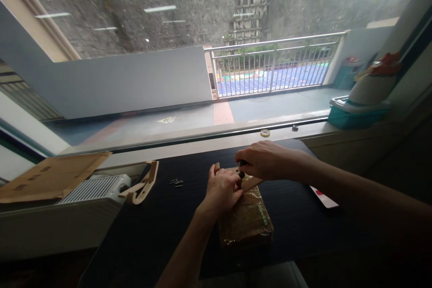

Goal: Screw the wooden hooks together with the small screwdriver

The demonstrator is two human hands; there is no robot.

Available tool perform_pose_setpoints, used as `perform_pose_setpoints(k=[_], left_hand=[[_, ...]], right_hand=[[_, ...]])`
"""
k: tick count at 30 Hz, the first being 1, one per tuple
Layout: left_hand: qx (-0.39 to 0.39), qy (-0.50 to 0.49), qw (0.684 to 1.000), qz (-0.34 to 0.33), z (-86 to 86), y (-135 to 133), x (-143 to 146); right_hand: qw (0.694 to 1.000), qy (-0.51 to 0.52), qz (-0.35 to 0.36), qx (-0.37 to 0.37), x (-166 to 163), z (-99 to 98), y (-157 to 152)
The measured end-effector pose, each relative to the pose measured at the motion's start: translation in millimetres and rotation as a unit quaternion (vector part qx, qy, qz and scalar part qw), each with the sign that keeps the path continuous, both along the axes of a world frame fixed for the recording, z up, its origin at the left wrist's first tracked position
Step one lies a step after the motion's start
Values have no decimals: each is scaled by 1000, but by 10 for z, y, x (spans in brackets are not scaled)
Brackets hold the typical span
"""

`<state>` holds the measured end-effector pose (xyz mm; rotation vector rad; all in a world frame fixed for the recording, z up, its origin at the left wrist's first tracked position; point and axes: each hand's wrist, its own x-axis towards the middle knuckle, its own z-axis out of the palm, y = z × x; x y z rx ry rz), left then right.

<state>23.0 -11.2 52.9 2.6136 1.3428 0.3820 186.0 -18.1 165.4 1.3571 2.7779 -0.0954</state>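
Observation:
My right hand [265,159] is closed around the dark handle of a screwdriver [242,163], which points down beside the fingers of my other hand. My left hand [222,186] presses with bent fingers on a light wooden piece [253,183], gripping it near the screwdriver's tip. Whether a screw sits under the tip is hidden by the fingers. Under the wood lies a box wrapped in shiny brown tape [245,222]. Several small screws [177,182] are scattered on the black table [162,225] to the left.
A curved wooden frame [143,189] rests at the table's left edge, beside a white slatted appliance [97,189] and a brown paper envelope [54,175]. A red-and-white card [326,198] lies right. On the sill are a tape roll [265,133] and a teal box [357,114].

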Motion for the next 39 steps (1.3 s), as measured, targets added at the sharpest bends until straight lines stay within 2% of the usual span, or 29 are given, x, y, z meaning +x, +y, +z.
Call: perform_pose_setpoints(k=[8,18,23,27,35,39], left_hand=[[10,-9,1000,1,-6,-11,-5],[11,-2,1000,-2,4,-18,-7],[20,-1,1000,-3,-8,-11,-8],[15,-6,1000,-1,-15,-3,-7],[12,-7,1000,-8,7,-10,-6],[1,-1,1000,-2,26,-14,0]], right_hand=[[999,20,44,0,-38,-43,27],[1000,-2,-1,13,-54,-14,8],[999,4,31,-8,-38,68,-45],[998,0,55,-8,-57,25,-45],[1000,-14,-9,19,-86,-25,-24],[1000,-12,4,23,-75,13,-18]])
